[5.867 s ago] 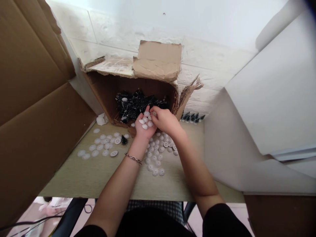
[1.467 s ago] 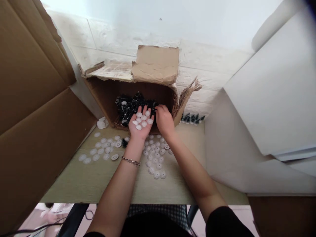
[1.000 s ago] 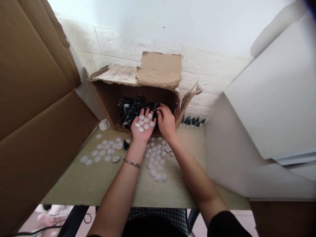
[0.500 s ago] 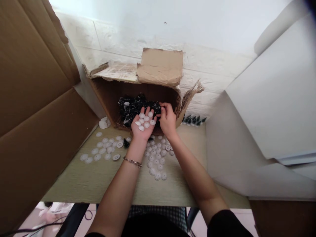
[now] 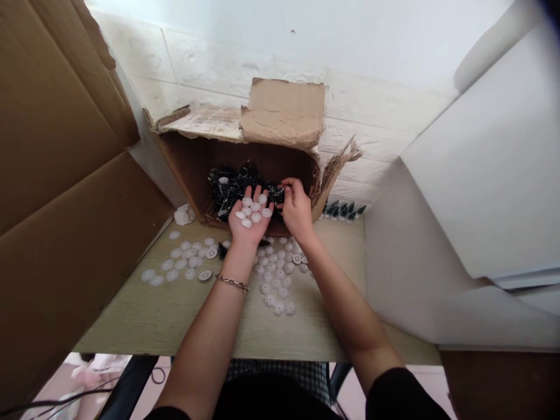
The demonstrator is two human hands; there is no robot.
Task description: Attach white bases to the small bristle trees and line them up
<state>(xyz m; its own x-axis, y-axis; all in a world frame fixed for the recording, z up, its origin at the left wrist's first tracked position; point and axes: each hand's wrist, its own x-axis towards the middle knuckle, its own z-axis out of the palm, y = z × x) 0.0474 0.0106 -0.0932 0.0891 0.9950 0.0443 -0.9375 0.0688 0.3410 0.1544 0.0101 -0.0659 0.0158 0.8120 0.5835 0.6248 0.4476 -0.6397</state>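
My left hand [image 5: 245, 234] lies palm up at the mouth of a cardboard box [image 5: 175, 175], carrying several small white round discs [image 5: 255, 206] on its palm and fingers. Beside it, my right hand [image 5: 298, 211] has its thumb and forefinger closed on a dark green miniature tree [image 5: 275, 194] with white flecks; part of the tree is hidden by the fingers. Behind both hands, more of these trees form a pile [image 5: 234, 184] inside the box, with a white disc among them.
More white discs [image 5: 280, 280] are spread over the wooden table [image 5: 184, 321], left and right of my left forearm. A row of small trees [image 5: 344, 210] stands right of the box. Large cardboard [image 5: 65, 251] rises at left, white panels [image 5: 472, 192] at right.
My left hand has shifted slightly left with the discs still on it. My right hand keeps its pinch near the same spot. The view has tilted a little.
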